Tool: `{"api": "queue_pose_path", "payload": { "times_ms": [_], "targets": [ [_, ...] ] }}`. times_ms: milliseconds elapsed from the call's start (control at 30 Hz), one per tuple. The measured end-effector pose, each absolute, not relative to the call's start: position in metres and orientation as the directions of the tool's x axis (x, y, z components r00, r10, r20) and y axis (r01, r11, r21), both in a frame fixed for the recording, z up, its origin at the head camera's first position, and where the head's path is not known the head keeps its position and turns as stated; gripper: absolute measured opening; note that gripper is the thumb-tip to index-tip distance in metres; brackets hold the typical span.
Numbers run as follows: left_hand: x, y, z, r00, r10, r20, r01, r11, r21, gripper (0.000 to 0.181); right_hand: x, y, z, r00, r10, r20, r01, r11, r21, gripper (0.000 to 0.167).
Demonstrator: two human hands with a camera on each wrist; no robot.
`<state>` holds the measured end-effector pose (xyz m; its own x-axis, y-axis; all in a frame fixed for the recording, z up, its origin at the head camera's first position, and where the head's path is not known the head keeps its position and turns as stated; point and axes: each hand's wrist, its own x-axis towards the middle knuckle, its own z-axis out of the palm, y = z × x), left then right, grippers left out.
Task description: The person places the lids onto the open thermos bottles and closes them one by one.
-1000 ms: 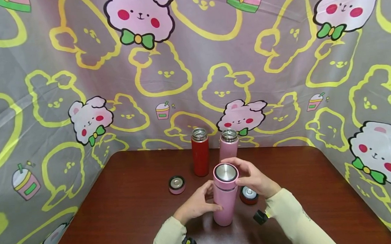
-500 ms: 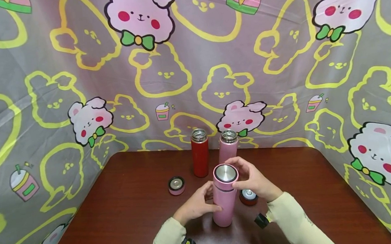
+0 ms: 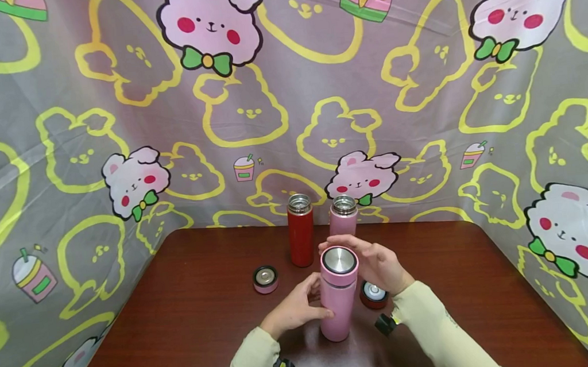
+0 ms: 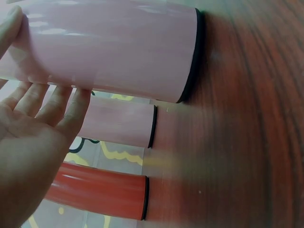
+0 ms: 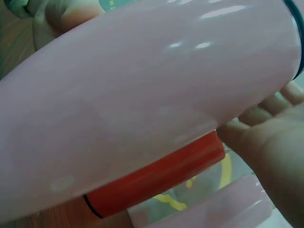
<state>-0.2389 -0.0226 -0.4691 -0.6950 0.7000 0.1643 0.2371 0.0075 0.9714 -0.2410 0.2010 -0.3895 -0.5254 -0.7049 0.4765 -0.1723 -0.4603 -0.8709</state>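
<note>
In the head view a pink thermos flask (image 3: 339, 309) stands upright near the front of the table, its pink lid (image 3: 339, 260) with a steel top in place on the mouth. My left hand (image 3: 294, 307) grips its body from the left, thumb across the front and fingers behind. At lid height my right hand (image 3: 380, 263) reaches around the far right side, fingers fairly straight behind the lid; its thumb is hidden. The right wrist view shows those fingertips (image 5: 289, 95) at the thermos side, close to the dark ring.
Behind stand an uncapped red thermos (image 3: 301, 237) and a second uncapped pink thermos (image 3: 342, 223). A pink lid (image 3: 266, 283) lies upturned on the left, a red lid (image 3: 374, 299) upturned beside my right hand. A patterned curtain (image 3: 258, 192) encloses the brown table (image 3: 189, 307).
My right thumb first swept left across the lid's front while the fingers moved right. Now the thumb has left the front and the fingers reach further left behind. My left hand has stayed put.
</note>
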Motion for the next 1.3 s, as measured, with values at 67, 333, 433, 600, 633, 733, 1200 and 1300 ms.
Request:
{"api": "queue_pose_path", "payload": {
  "times_ms": [67, 333, 433, 600, 633, 733, 1200, 1300],
  "targets": [
    [-0.239, -0.023, -0.469, -0.696, 0.700, 0.159, 0.237, 0.015, 0.971, 0.065, -0.247, 0.198, -0.389, -0.479, -0.729, 0.489, -0.122, -0.497, -0.859, 0.057],
    [-0.240, -0.023, -0.470, -0.708, 0.692, 0.141, 0.220, 0.027, 0.975, 0.072, -0.257, 0.192, -0.390, -0.396, -0.795, 0.460, -0.004, -0.500, -0.866, 0.059],
    [-0.240, -0.024, -0.471, -0.709, 0.693, 0.129, 0.209, 0.031, 0.977, 0.072, -0.257, 0.191, -0.390, -0.388, -0.803, 0.452, 0.009, -0.494, -0.869, 0.059],
    [-0.240, -0.024, -0.471, -0.709, 0.693, 0.130, 0.208, 0.030, 0.978, 0.071, -0.257, 0.190, -0.390, -0.391, -0.804, 0.449, 0.022, -0.495, -0.868, 0.058],
    [-0.240, -0.024, -0.471, -0.709, 0.693, 0.130, 0.207, 0.028, 0.978, 0.071, -0.257, 0.190, -0.390, -0.395, -0.803, 0.447, 0.019, -0.494, -0.869, 0.057],
    [-0.240, -0.024, -0.471, -0.705, 0.696, 0.137, 0.205, 0.015, 0.979, 0.071, -0.256, 0.190, -0.390, -0.410, -0.798, 0.442, 0.004, -0.486, -0.874, 0.056],
    [-0.240, -0.023, -0.472, -0.707, 0.691, 0.154, 0.229, 0.017, 0.973, 0.071, -0.249, 0.193, -0.391, -0.421, -0.762, 0.491, -0.107, -0.496, -0.862, 0.054],
    [-0.239, -0.023, -0.472, -0.707, 0.688, 0.162, 0.243, 0.021, 0.970, 0.068, -0.247, 0.195, -0.392, -0.439, -0.749, 0.496, -0.160, -0.478, -0.864, 0.054]
  ]
}}
